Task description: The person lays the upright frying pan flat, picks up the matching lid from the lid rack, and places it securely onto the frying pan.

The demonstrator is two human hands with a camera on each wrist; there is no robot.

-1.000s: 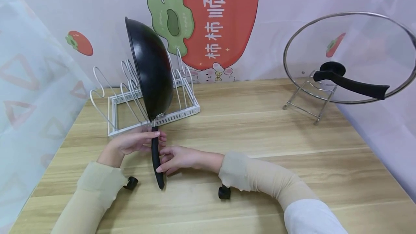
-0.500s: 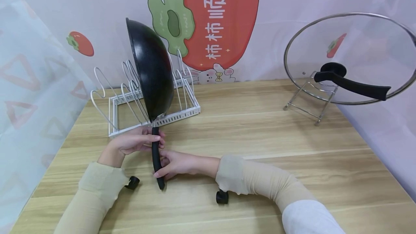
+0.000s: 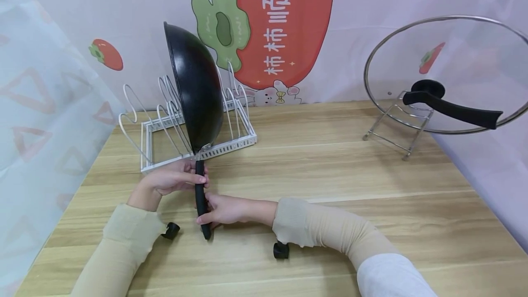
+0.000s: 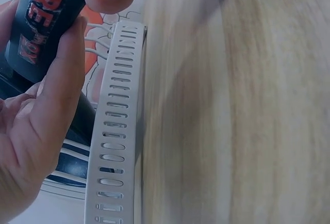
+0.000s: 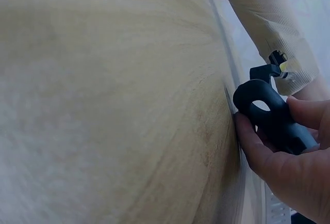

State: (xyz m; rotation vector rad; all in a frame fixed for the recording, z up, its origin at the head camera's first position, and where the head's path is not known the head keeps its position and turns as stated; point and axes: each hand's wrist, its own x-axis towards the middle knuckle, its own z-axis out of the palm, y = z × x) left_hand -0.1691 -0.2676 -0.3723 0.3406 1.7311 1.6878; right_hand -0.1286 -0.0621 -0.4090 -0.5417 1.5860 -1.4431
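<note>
A black wok [image 3: 197, 86] stands on its side in a white wire pan rack [image 3: 228, 146], its rounded underside facing right. Its black handle [image 3: 200, 198] points toward me over the table. Close to the wok's body, my left hand [image 3: 171, 180] grips the handle between thumb and fingers. My right hand [image 3: 228, 209] pinches it lower down, near the end. In the right wrist view, the looped handle end [image 5: 258, 100] sits between my right thumb and fingers. Orange-red lettering marks the handle [image 4: 46, 22] in the left wrist view.
To the right, a glass lid [image 3: 387, 68] with a black handle leans on a small wire stand [image 3: 387, 137]. Unused white wire dividers [image 3: 134, 100] rise at the rack's left side. A patterned cloth [image 3: 346, 35] hangs behind the wooden table [image 3: 321, 168].
My right hand has shifted slightly down and left, its thumb coming across the handle. My left thumb sits slightly lower on it. The wok stays in the rack; the head view shifts slightly.
</note>
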